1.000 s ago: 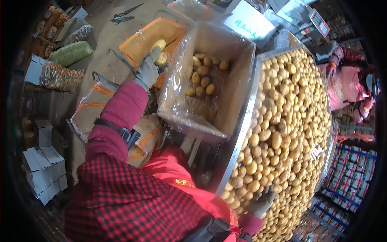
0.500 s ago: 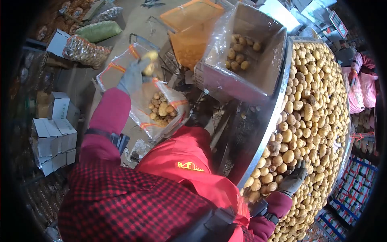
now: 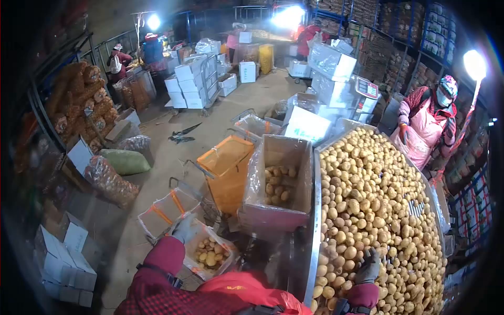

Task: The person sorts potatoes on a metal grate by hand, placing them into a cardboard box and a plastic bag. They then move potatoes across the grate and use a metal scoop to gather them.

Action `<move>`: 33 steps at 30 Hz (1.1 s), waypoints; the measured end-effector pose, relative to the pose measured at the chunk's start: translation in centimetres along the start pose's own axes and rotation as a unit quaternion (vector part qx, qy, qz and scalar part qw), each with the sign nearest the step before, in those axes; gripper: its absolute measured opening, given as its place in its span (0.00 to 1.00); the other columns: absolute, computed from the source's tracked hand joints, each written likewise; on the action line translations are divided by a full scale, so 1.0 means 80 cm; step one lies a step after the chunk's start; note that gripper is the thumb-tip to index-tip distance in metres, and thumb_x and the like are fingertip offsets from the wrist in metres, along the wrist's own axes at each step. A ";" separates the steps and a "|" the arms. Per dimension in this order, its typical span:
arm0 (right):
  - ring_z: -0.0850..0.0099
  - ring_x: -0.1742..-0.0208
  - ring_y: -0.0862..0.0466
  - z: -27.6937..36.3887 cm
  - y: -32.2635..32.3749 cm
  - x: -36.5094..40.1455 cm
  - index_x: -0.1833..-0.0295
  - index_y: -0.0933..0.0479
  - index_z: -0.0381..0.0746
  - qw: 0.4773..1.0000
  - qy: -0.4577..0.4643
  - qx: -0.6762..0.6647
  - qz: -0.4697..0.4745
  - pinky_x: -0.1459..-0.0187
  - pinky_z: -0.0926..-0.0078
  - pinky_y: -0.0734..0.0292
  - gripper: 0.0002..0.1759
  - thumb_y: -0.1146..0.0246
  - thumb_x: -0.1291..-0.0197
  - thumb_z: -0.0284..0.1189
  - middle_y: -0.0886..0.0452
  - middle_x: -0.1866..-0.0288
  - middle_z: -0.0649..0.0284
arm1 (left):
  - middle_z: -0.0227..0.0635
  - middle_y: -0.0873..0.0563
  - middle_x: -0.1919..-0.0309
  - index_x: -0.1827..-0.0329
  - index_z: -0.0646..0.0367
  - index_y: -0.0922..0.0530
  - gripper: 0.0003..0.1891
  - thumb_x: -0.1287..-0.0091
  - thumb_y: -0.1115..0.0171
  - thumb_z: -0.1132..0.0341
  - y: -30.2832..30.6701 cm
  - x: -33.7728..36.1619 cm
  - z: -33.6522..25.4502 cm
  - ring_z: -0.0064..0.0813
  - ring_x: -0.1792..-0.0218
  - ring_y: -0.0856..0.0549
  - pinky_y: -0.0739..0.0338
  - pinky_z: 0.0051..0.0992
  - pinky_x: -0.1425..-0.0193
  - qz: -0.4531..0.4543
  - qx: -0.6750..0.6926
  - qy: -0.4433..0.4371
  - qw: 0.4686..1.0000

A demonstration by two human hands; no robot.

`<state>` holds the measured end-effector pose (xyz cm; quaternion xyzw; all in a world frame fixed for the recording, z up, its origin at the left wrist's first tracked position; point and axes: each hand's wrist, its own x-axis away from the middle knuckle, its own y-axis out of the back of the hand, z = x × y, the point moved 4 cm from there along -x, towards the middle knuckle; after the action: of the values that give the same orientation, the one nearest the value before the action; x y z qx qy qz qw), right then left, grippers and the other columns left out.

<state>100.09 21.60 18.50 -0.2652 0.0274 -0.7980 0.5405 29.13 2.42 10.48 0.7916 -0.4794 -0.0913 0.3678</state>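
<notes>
While the right hand (image 3: 369,265), in a grey glove, lies palm down with fingers loosely spread on the potatoes (image 3: 375,210) at the near edge of the sorting table (image 3: 316,220), the left hand (image 3: 183,228) reaches down to the far rim of a clear bag (image 3: 210,254). I cannot tell whether its fingers are open or closed there.

The bag has orange stripes, is partly filled with potatoes, and stands just off the table's near left corner. That is probably so it stays within arm's reach of the heap.

A raised metal rim rings the table and seems meant to keep the pile from rolling off. A cardboard box (image 3: 281,181) sits against its left edge. The box's plastic liner is folded over its walls, likely to hold it open, and a few potatoes lie inside.

An orange mesh bag (image 3: 226,165) stands beside the box, and an empty striped bag (image 3: 164,211) sits nearer on the floor.

At the table's far right corner stands a co-worker in a pink apron (image 3: 424,128).

A yellow logo marks the red apron (image 3: 236,287) below the camera, and a scale (image 3: 367,87) shows a red panel. Neither can be read.
</notes>
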 end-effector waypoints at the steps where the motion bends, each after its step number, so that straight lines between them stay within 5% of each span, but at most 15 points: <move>1: 0.79 0.61 0.21 0.001 0.002 0.000 0.27 0.26 0.50 1.000 -0.014 -0.003 0.012 0.69 0.84 0.30 0.29 0.39 0.27 0.52 0.18 0.36 0.65 | 0.48 0.13 0.39 0.22 0.60 0.27 0.35 0.31 0.27 0.59 0.001 -0.002 -0.033 0.36 0.41 0.13 0.18 0.35 0.37 -0.015 -0.012 -0.030 0.999; 2: 0.77 0.60 0.21 0.002 -0.003 0.012 0.28 0.25 0.47 1.000 0.013 -0.017 -0.004 0.67 0.82 0.28 0.29 0.39 0.26 0.52 0.18 0.34 0.63 | 0.48 0.13 0.39 0.22 0.60 0.27 0.35 0.31 0.27 0.59 -0.006 -0.003 -0.059 0.36 0.41 0.13 0.18 0.35 0.37 -0.009 -0.010 -0.035 0.999; 6: 0.58 0.29 0.18 -0.008 0.020 0.022 0.29 0.26 0.34 0.996 0.083 0.010 -0.009 0.46 0.64 0.13 0.25 0.45 0.19 0.40 0.20 0.31 0.53 | 0.44 0.10 0.49 0.24 0.58 0.24 0.31 0.29 0.29 0.58 -0.069 -0.023 -0.144 0.32 0.51 0.12 0.16 0.34 0.46 0.061 0.089 -0.010 0.994; 9: 0.65 0.47 0.13 -0.011 0.019 0.047 0.30 0.24 0.36 0.995 0.086 0.004 -0.047 0.57 0.73 0.17 0.24 0.43 0.19 0.42 0.18 0.36 0.52 | 0.44 0.11 0.51 0.25 0.57 0.24 0.29 0.27 0.30 0.59 -0.121 -0.043 -0.159 0.26 0.56 0.13 0.17 0.31 0.54 0.074 0.075 -0.086 0.991; 10: 0.69 0.56 0.14 -0.021 0.029 0.043 0.30 0.24 0.38 0.992 0.117 0.025 -0.035 0.60 0.76 0.20 0.24 0.43 0.19 0.44 0.17 0.38 0.54 | 0.43 0.10 0.52 0.26 0.59 0.23 0.29 0.28 0.30 0.58 -0.140 -0.053 -0.163 0.28 0.55 0.12 0.16 0.31 0.51 0.086 0.097 -0.097 0.987; 13: 0.72 0.62 0.14 -0.024 0.033 0.050 0.32 0.23 0.41 0.989 0.133 0.032 -0.056 0.62 0.75 0.20 0.23 0.42 0.18 0.46 0.13 0.45 0.59 | 0.46 0.09 0.50 0.28 0.59 0.21 0.28 0.29 0.30 0.56 -0.163 -0.062 -0.199 0.33 0.53 0.11 0.16 0.33 0.45 0.116 0.143 -0.100 0.978; 17: 0.71 0.61 0.15 -0.023 0.030 0.051 0.29 0.24 0.36 0.991 0.115 0.044 -0.051 0.61 0.77 0.19 0.26 0.43 0.17 0.46 0.16 0.41 0.58 | 0.48 0.09 0.49 0.28 0.55 0.20 0.29 0.30 0.30 0.54 -0.190 -0.081 -0.198 0.38 0.50 0.10 0.17 0.37 0.41 0.135 0.085 -0.129 0.979; 25: 0.73 0.64 0.16 -0.013 0.013 0.062 0.29 0.25 0.36 0.993 0.103 0.027 -0.054 0.66 0.77 0.20 0.24 0.43 0.18 0.43 0.16 0.45 0.57 | 0.45 0.09 0.51 0.28 0.55 0.20 0.30 0.30 0.30 0.52 -0.225 -0.091 -0.158 0.37 0.52 0.10 0.16 0.35 0.44 0.187 0.092 -0.054 0.976; 27: 0.73 0.68 0.17 -0.017 0.014 0.053 0.31 0.25 0.35 0.994 0.091 -0.014 -0.058 0.70 0.77 0.22 0.22 0.42 0.19 0.40 0.16 0.51 0.57 | 0.47 0.09 0.47 0.28 0.55 0.20 0.30 0.30 0.29 0.52 -0.234 -0.097 -0.150 0.39 0.47 0.10 0.17 0.36 0.39 0.198 0.131 -0.057 0.970; 28: 0.73 0.71 0.19 -0.011 0.007 0.052 0.32 0.24 0.35 0.993 0.085 -0.013 -0.076 0.73 0.77 0.23 0.21 0.42 0.20 0.37 0.16 0.56 0.59 | 0.49 0.10 0.42 0.28 0.55 0.21 0.30 0.30 0.30 0.52 -0.237 -0.107 -0.144 0.41 0.42 0.12 0.19 0.37 0.34 0.175 0.038 -0.090 0.980; 29: 0.73 0.67 0.18 -0.014 0.018 0.044 0.32 0.25 0.35 0.997 0.063 -0.014 -0.044 0.70 0.77 0.23 0.24 0.44 0.17 0.43 0.16 0.51 0.58 | 0.49 0.10 0.42 0.28 0.55 0.21 0.30 0.30 0.30 0.52 -0.235 -0.112 -0.158 0.41 0.42 0.12 0.19 0.37 0.34 0.171 0.044 -0.094 0.980; 31: 0.76 0.72 0.21 -0.003 -0.001 0.058 0.39 0.23 0.35 0.994 0.070 -0.073 -0.030 0.74 0.78 0.26 0.15 0.42 0.20 0.35 0.18 0.60 0.61 | 0.40 0.11 0.52 0.29 0.65 0.24 0.26 0.27 0.30 0.64 -0.223 -0.093 -0.173 0.28 0.55 0.13 0.16 0.29 0.51 0.159 0.012 -0.158 0.975; 33: 0.77 0.70 0.21 0.004 -0.013 0.073 0.39 0.23 0.36 0.993 0.112 -0.025 -0.042 0.72 0.80 0.27 0.14 0.43 0.19 0.34 0.19 0.61 0.63 | 0.36 0.12 0.53 0.31 0.62 0.23 0.23 0.27 0.31 0.65 -0.244 -0.116 -0.142 0.26 0.56 0.14 0.17 0.28 0.52 0.163 0.108 -0.168 0.966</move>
<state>97.73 16.97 21.41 -0.1883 0.0965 -0.8435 0.4936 43.43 20.96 3.60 0.7110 -0.6640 -0.1094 0.2042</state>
